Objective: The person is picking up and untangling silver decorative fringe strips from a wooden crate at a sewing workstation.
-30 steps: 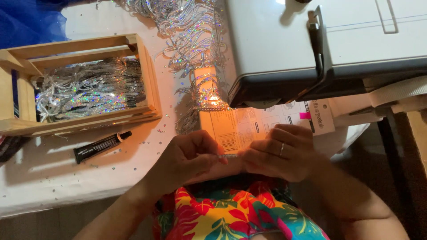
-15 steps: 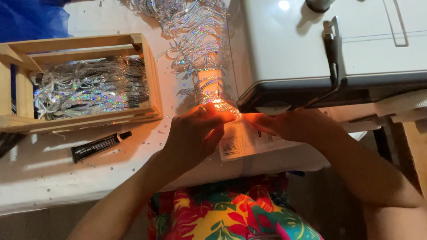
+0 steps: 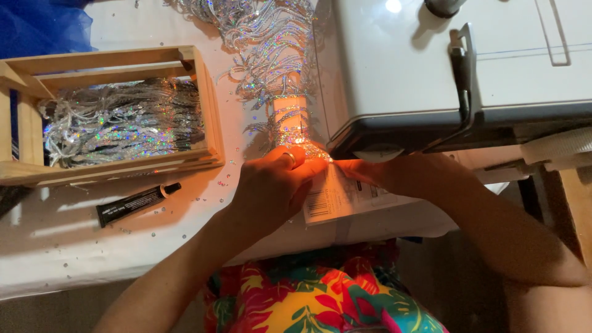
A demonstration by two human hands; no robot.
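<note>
My left hand (image 3: 274, 185) and my right hand (image 3: 401, 172) meet fingertip to fingertip under the head of a white sewing machine (image 3: 456, 68). Both pinch the end of a strip of silver holographic fringe trim (image 3: 277, 61) where the machine's lamp lights it. The trim runs away from me across the table. A ring shows on my left hand. A white paper sheet with a barcode (image 3: 336, 200) lies under my hands. The needle area is hidden by the machine's head.
A wooden crate (image 3: 206, 105) at the left holds more silver fringe (image 3: 117, 120). A small black tube (image 3: 135, 203) lies on the white table (image 3: 61, 246) below it, among scattered sequins. Blue fabric (image 3: 37, 28) is at the far left corner.
My hands moved from near my body, over the paper sheet, up to the fringe end under the machine head. The view shifted a little to the right.
</note>
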